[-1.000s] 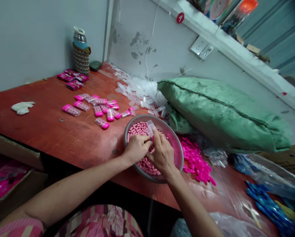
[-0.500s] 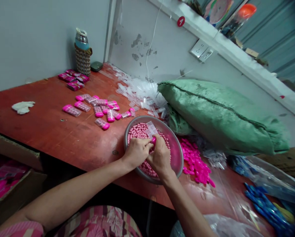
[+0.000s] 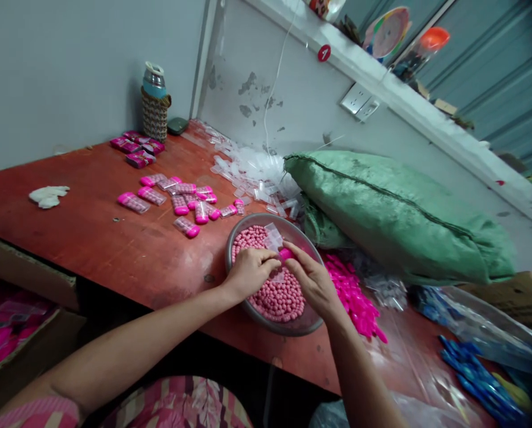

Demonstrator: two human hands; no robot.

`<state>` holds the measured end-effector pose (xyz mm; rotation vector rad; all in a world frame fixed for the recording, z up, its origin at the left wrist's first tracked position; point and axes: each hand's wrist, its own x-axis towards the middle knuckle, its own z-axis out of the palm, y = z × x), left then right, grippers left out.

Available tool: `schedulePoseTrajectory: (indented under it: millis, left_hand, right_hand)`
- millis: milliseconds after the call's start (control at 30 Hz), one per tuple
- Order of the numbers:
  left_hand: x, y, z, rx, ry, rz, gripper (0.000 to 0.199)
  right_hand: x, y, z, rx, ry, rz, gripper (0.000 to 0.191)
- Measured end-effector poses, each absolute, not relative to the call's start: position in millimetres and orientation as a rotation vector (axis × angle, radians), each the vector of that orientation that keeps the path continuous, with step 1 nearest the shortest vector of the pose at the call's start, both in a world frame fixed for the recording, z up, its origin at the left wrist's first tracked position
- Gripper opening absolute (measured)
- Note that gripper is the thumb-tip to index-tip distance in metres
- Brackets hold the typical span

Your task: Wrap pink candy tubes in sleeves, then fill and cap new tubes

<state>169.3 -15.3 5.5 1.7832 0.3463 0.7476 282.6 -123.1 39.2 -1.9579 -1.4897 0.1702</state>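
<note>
Over a metal bowl (image 3: 310, 312) of pink beads (image 3: 279, 300), my two hands meet. My left hand (image 3: 251, 276) is closed in a pinch on a small clear plastic case (image 3: 277, 275), partly hidden by the fingers. A bright pink cap (image 3: 286, 254) sits between the thumb and fingers of my right hand (image 3: 312, 279), right beside the case. Whether cap and case are joined I cannot tell. More clear plastic cases (image 3: 273, 236) lie on the beads at the bowl's far side.
Bead-filled cases with pink ends (image 3: 186, 226) lie left of the bowl. Loose pink caps (image 3: 357, 306) are heaped to its right. Behind are clear plastic pieces (image 3: 259, 166) and a large green sack (image 3: 394, 211). A cardboard box (image 3: 34, 345) stands at lower left.
My right hand has shifted right and its fingers have straightened around the pink cap. More of the beads and the clear case now show between the hands. The view has tilted slightly.
</note>
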Motion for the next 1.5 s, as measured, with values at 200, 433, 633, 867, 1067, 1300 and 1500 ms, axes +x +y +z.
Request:
schedulePoseTrajectory:
  millis: [200,433,633,867,1067,1300,1500]
  left_hand:
    - [166,-18,6,1.801,0.352,0.752,0.019]
    - [162,-22,7,1.921,0.281,0.787,0.023]
    - [160,-20,11,1.829,0.313,0.885,0.023]
    - [179,-14,10,1.024,0.364,0.684,0.022]
    - [184,-18,13,0.491,0.329,0.539,0.018]
    - [184,-23,11,0.393,0.197,0.483,0.026]
    - [183,-24,9,0.465,0.231,0.563,0.033]
  right_hand:
    - [289,-131,41,-1.948,-1.553,-0.024,0.027]
    - [286,-135,28,-1.843,-1.794,-0.339,0.034]
    - [283,-142,3,-1.82,-1.51,-0.034,0.027]
    - [279,-120,23,-1.797,-1.148,0.229,0.026]
    - [286,-115,42,-1.77,-0.967,0.093,0.027]
    - [281,-124,57,-1.782,-1.02,0.086,0.025]
    - [271,-124,58,-1.802,-1.078,0.098,0.026]
